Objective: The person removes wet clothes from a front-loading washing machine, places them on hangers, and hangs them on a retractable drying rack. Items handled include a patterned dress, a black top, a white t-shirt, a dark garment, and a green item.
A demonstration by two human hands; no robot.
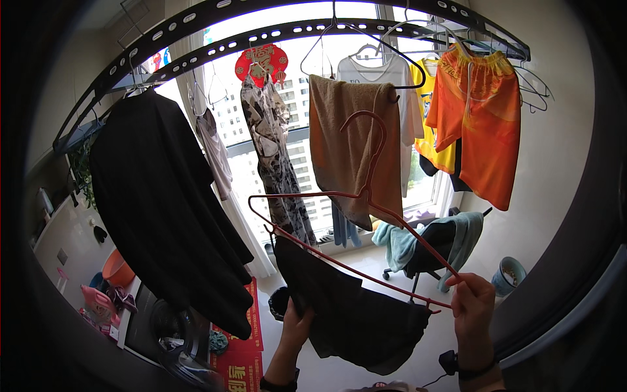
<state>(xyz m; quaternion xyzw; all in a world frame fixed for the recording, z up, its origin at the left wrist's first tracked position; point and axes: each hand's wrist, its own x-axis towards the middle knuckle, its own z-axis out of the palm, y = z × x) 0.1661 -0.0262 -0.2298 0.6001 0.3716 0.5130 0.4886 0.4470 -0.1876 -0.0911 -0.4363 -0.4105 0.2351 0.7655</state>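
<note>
My right hand [472, 303] grips the right end of a red clothes hanger [313, 195], whose hook points up toward the drying rack. A black garment [357, 318] hangs over the hanger's bottom bar, its near part draping low. My left hand [297, 318] holds the garment's left edge, with the thumb on the cloth and the other fingers partly hidden. Just behind the red hook, a beige towel [352, 142] hangs from a dark hanger [372, 36] on the rack.
The black perforated drying rack [289, 30] spans overhead. On it hang a long black garment [156, 196], a patterned dress [269, 137] and orange shorts [482, 112]. A front-loading washer [147, 313] stands open at lower left. Beyond are an office chair [426, 250] and a bin [509, 277].
</note>
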